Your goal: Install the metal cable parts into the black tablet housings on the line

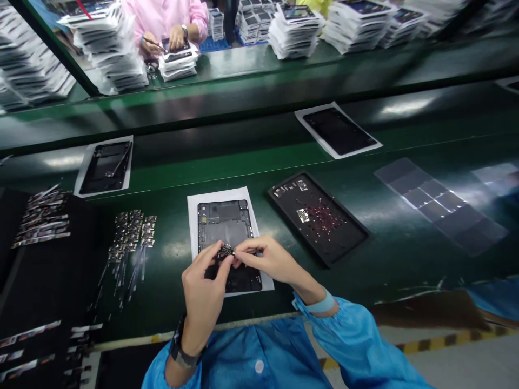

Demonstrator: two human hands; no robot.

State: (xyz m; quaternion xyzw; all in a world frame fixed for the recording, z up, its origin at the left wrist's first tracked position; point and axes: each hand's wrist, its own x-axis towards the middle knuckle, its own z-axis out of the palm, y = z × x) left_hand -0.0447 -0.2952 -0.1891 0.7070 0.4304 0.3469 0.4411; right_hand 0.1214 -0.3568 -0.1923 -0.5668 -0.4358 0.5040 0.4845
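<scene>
Above a black tablet back housing [225, 216], my left hand [205, 283] pinches a small circuit board [226, 250] between thumb and fingers. My right hand [267, 259] is closed at the board's right edge; whatever its fingertips hold is too small to make out. The housing lies on a white sheet [253, 208], its lower part partly covered by my hands. Right of it, a black tray [344, 246] holds small boards [303, 215] and a tangle of fine red and dark wired parts [324, 218].
Circuit boards with ribbon cables [130, 235] lie to the left, near a black box edge carrying more strips [44, 216]. Two other housings [106, 167] [339, 131] rest on sheets farther back. Clear plastic film [440, 202] lies right. Across the bench, a person in pink [170, 19] works beside stacks [294, 32].
</scene>
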